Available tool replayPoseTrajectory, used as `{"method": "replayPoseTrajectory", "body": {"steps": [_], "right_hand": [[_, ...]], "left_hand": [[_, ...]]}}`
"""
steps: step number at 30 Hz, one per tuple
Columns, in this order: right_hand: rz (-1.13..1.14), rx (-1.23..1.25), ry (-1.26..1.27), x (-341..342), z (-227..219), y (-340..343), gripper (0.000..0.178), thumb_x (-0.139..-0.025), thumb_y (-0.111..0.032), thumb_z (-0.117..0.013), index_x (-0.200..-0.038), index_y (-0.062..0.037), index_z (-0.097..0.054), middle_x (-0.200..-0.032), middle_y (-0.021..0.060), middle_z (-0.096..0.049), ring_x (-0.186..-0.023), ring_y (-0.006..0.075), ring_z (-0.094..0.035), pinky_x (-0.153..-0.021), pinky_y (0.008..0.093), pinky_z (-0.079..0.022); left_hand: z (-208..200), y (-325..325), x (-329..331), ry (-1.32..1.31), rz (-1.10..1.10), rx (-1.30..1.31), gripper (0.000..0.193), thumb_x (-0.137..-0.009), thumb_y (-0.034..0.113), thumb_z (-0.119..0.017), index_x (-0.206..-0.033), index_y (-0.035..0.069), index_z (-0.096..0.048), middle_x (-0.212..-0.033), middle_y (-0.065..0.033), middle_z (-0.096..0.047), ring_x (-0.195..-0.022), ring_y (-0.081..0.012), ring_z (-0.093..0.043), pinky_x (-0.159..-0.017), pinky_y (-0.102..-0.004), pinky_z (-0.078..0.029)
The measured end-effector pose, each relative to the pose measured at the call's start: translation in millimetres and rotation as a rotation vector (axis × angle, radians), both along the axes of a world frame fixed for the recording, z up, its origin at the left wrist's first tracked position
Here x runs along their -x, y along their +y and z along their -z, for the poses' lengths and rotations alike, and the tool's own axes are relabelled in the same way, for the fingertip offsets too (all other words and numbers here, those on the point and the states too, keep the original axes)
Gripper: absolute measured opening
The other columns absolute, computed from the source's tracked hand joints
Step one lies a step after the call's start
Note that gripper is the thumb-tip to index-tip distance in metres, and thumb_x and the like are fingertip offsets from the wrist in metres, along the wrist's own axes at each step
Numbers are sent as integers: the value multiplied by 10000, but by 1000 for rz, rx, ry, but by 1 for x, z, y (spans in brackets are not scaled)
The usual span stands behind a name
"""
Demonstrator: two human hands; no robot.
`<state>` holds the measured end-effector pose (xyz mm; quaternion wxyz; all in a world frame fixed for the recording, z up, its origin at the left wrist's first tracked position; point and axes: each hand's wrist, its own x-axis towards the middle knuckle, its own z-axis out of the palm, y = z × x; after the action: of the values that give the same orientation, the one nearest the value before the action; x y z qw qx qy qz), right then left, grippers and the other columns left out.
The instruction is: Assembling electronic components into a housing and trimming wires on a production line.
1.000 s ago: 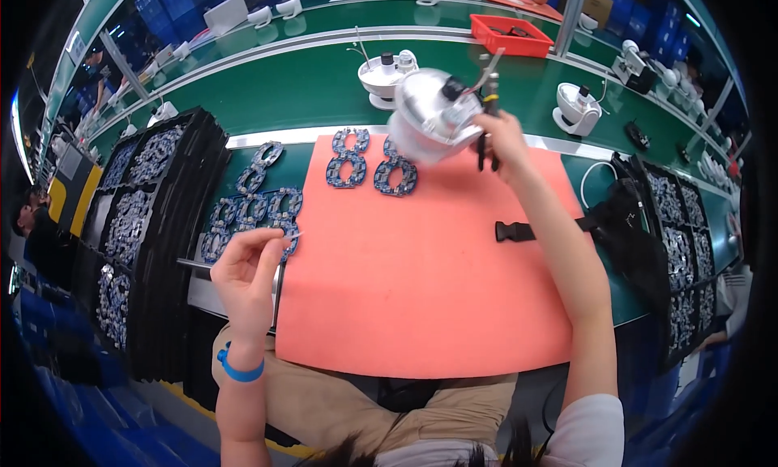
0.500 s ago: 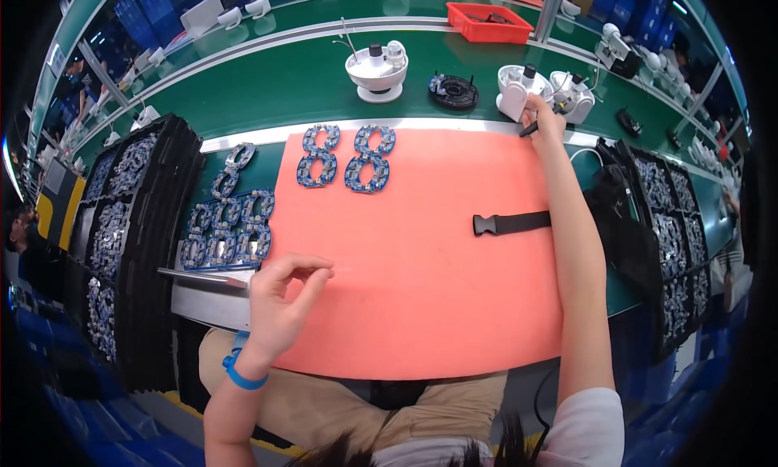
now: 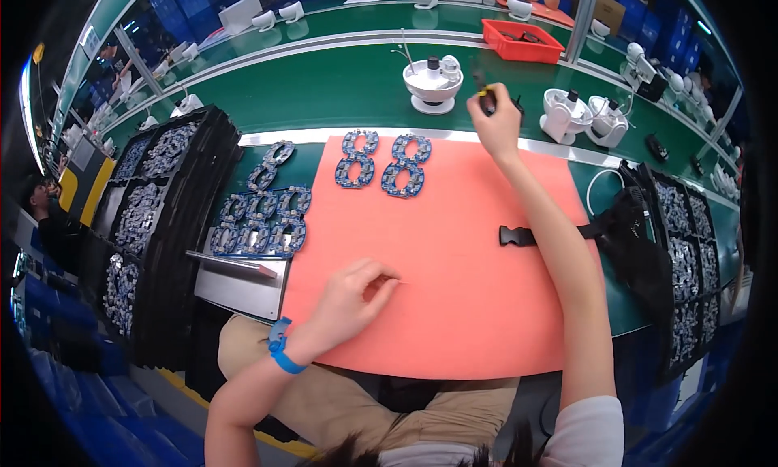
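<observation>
My left hand [image 3: 350,303] hovers above the orange mat [image 3: 446,329], thumb and forefinger pinched; what lies between the tips, if anything, is too small to make out. A blue strap [image 3: 285,360] circles that wrist. Beyond the mat's far edge, my right hand [image 3: 498,128] grips a tool with a black-and-yellow handle [image 3: 485,96]; its dark tip is blurred, so its kind cannot be told. Two blue figure-eight circuit boards [image 3: 356,158] lie side by side at the mat's far left. A black buckle [image 3: 512,236] on a strap rests near my right forearm.
More boards [image 3: 258,224] lie left of the mat, above a metal plate [image 3: 235,287]. Black trays of boards [image 3: 166,224] stack at left, others [image 3: 685,256] at right. White bowls [image 3: 432,85] with parts stand behind, near a red bin [image 3: 527,50].
My right hand has moved left from the white bowls at the right, now carrying the tool. My left hand has shifted right over the mat, still pinched. The view has turned slightly.
</observation>
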<state>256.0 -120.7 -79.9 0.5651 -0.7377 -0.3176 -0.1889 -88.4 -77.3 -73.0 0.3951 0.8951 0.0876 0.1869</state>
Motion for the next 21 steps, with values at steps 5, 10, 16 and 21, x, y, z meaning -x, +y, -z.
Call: {"method": "replayPoseTrajectory", "body": {"steps": [5,10,16,21], "right_hand": [[14,328,-477,-12,4,33,275,-740,-149,-702,-944,-71,-534,-945,79,-597,-945,282,-565,-751,392,-431],[113,674,-775,-30,9,46,344,-729,-10,-618,-1047,-121,-548,-999,54,-530,-993,217,-569,-747,389,-386],[103,766,-835,-37,6,36,376,-722,17,-622,-1056,-128,-526,-997,60,-516,-989,230,-566,-754,400,-384],[-59,645,-835,-20,-15,12,392,-671,78,-615,-1004,-107,-522,-965,65,-504,-958,256,-539,-752,395,-371]], "left_hand": [[0,-1,2,78,38,104,87,-860,50,-610,-923,-7,-628,-763,-96,-612,-660,-174,-608,-604,-283,-491],[-3,8,4,61,-26,194,129,-875,70,-589,-978,-3,-613,-738,-85,-609,-647,-158,-602,-587,-273,-472],[-10,20,2,-185,-183,16,141,-880,82,-591,-981,-15,-601,-758,-85,-588,-681,-165,-574,-642,-286,-463],[-21,29,6,-222,-289,100,116,-891,50,-573,-987,-16,-570,-831,-44,-584,-756,-100,-552,-704,-243,-449]]}}
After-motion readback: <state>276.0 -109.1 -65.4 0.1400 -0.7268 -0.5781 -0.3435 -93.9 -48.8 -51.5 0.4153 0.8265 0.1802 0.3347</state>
